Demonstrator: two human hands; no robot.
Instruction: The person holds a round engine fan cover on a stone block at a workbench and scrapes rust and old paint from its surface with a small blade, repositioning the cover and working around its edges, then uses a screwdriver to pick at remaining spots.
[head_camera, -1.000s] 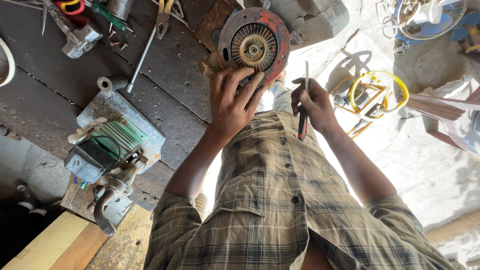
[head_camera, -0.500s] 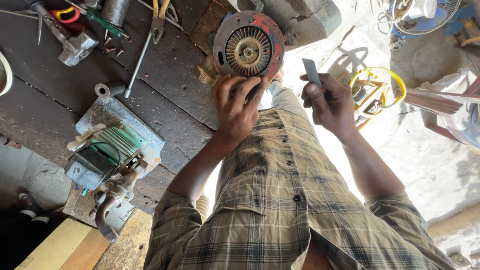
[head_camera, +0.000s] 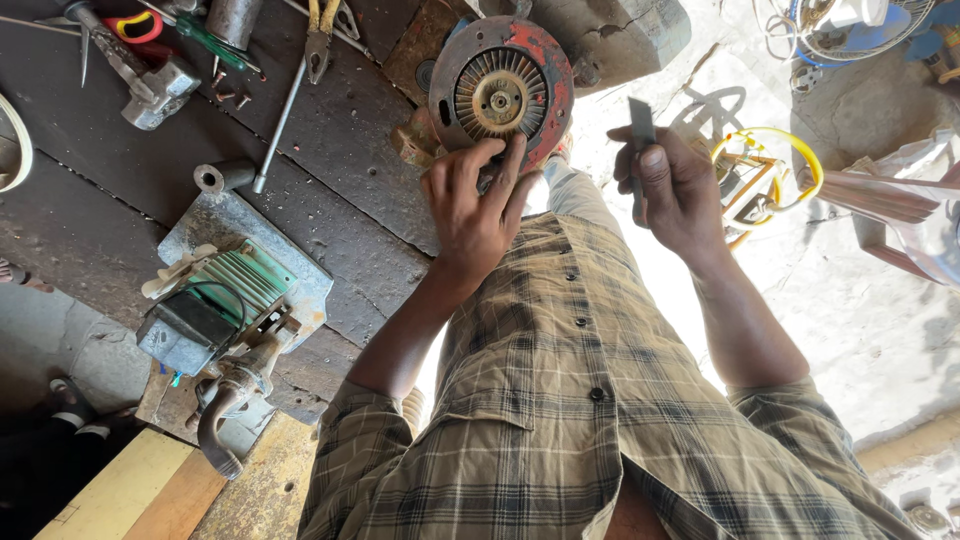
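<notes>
The left hand (head_camera: 475, 205) is spreading its fingers and touching the lower rim of a round red motor part (head_camera: 500, 95) with a ring of metal fins. That part is sitting at the far edge of the dark surface (head_camera: 340, 170). The right hand (head_camera: 680, 190) is pinching a thin dark tool (head_camera: 640, 150) upright, just off the surface's edge. A green-topped machine (head_camera: 225, 305) is resting near the surface's near left corner. Pliers (head_camera: 320, 30) are lying along the far edge.
</notes>
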